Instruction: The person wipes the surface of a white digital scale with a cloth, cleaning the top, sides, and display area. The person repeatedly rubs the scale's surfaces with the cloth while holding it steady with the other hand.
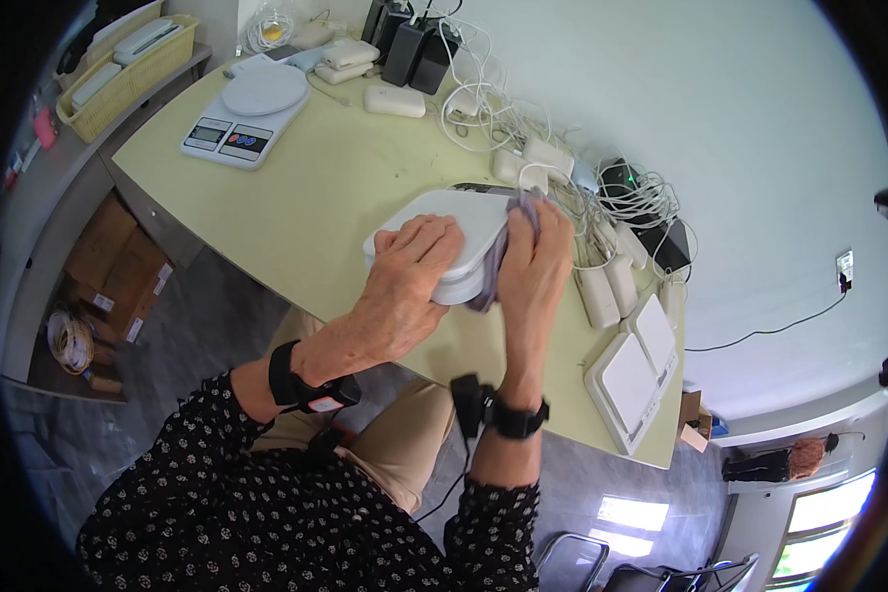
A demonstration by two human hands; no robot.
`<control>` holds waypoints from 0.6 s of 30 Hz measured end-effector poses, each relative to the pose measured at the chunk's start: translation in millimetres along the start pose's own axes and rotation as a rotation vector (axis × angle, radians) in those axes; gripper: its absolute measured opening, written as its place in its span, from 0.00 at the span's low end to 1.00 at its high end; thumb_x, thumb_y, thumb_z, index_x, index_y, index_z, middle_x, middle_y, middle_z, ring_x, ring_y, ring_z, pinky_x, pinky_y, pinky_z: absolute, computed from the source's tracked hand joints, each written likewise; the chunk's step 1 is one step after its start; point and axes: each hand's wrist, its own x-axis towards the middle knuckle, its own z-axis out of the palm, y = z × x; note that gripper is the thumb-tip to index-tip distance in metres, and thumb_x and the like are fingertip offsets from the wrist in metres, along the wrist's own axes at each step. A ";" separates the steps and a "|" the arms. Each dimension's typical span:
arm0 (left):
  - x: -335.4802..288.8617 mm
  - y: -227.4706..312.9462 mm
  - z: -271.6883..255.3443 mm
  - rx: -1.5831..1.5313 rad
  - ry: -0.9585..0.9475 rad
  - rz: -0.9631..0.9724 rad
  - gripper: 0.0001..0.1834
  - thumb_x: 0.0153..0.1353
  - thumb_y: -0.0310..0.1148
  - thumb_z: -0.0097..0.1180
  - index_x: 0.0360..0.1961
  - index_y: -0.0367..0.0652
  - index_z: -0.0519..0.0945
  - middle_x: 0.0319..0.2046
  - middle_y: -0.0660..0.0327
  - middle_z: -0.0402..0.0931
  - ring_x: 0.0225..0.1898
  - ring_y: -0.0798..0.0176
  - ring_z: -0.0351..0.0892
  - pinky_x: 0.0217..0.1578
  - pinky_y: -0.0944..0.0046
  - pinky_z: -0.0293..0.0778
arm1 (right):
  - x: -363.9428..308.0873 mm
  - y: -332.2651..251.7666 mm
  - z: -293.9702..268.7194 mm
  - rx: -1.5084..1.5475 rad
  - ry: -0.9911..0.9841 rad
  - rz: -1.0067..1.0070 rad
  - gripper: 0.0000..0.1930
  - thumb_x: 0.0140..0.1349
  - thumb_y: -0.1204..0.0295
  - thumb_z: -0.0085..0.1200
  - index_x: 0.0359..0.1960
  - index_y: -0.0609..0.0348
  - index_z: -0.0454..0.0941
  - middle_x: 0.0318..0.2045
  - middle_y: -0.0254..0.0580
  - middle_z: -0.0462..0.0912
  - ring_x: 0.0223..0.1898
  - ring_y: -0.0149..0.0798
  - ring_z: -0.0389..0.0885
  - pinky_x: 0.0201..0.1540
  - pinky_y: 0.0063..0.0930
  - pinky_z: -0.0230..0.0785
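Note:
A white kitchen scale (471,219) is in front of me over the pale green table (335,183), with part of a dark strip showing at its far edge. My left hand (405,281) grips its left side, fingers bent over the white top and the thumb out of sight. On the right side, my right hand (537,261) presses a crumpled grey-purple cloth (494,261) against the scale's edge. The fingers of that hand are closed round the cloth and slightly blurred.
Another white kitchen scale (242,118) stands at the far left. Tangled white cables (493,123), white power banks (395,101) and black boxes (405,54) line the wall side. A flat white device (627,385) lies at the right. Beside the table, shelves hold a yellow basket (133,84) and cardboard boxes (118,261).

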 end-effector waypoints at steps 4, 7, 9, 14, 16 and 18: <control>-0.4 3.7 -0.3 0.019 -0.004 -0.030 0.44 0.40 0.17 0.73 0.64 0.34 0.72 0.66 0.46 0.72 0.68 0.41 0.70 0.62 0.47 0.62 | 41.0 27.2 4.6 -0.046 -0.063 0.154 0.18 0.72 0.69 0.55 0.56 0.70 0.81 0.54 0.62 0.81 0.55 0.57 0.80 0.57 0.44 0.72; -0.5 5.8 -1.8 0.021 0.006 -0.014 0.42 0.43 0.18 0.72 0.64 0.33 0.72 0.65 0.45 0.72 0.68 0.40 0.70 0.62 0.46 0.62 | 17.3 5.8 0.2 -0.023 -0.025 0.109 0.18 0.72 0.69 0.55 0.57 0.68 0.81 0.53 0.62 0.80 0.54 0.57 0.81 0.56 0.43 0.72; -1.6 6.2 -4.2 0.019 -0.027 -0.029 0.39 0.46 0.19 0.70 0.64 0.32 0.73 0.65 0.44 0.73 0.68 0.39 0.70 0.62 0.47 0.62 | -19.4 -22.9 -4.4 -0.038 0.005 0.039 0.18 0.73 0.70 0.53 0.59 0.68 0.81 0.54 0.64 0.79 0.55 0.59 0.80 0.57 0.43 0.72; -2.1 4.0 -7.1 -0.055 0.062 0.055 0.35 0.49 0.20 0.66 0.62 0.30 0.74 0.64 0.42 0.74 0.68 0.39 0.70 0.62 0.47 0.62 | -75.1 -67.2 -13.3 0.050 -0.020 0.070 0.17 0.75 0.70 0.52 0.58 0.69 0.80 0.61 0.67 0.74 0.62 0.63 0.77 0.65 0.47 0.69; -3.9 3.7 -6.9 -0.009 0.004 0.007 0.37 0.47 0.20 0.68 0.63 0.30 0.74 0.65 0.43 0.73 0.68 0.39 0.70 0.62 0.47 0.62 | -59.2 -53.5 -11.5 0.092 -0.024 0.064 0.16 0.74 0.73 0.53 0.57 0.71 0.79 0.62 0.71 0.72 0.61 0.67 0.76 0.64 0.50 0.69; -6.3 3.8 -6.9 0.013 -0.008 -0.020 0.39 0.45 0.19 0.70 0.63 0.31 0.73 0.65 0.43 0.73 0.68 0.39 0.71 0.62 0.46 0.62 | -28.3 -27.7 -6.8 0.026 -0.036 0.060 0.17 0.74 0.71 0.52 0.57 0.70 0.80 0.60 0.72 0.73 0.60 0.67 0.77 0.62 0.50 0.70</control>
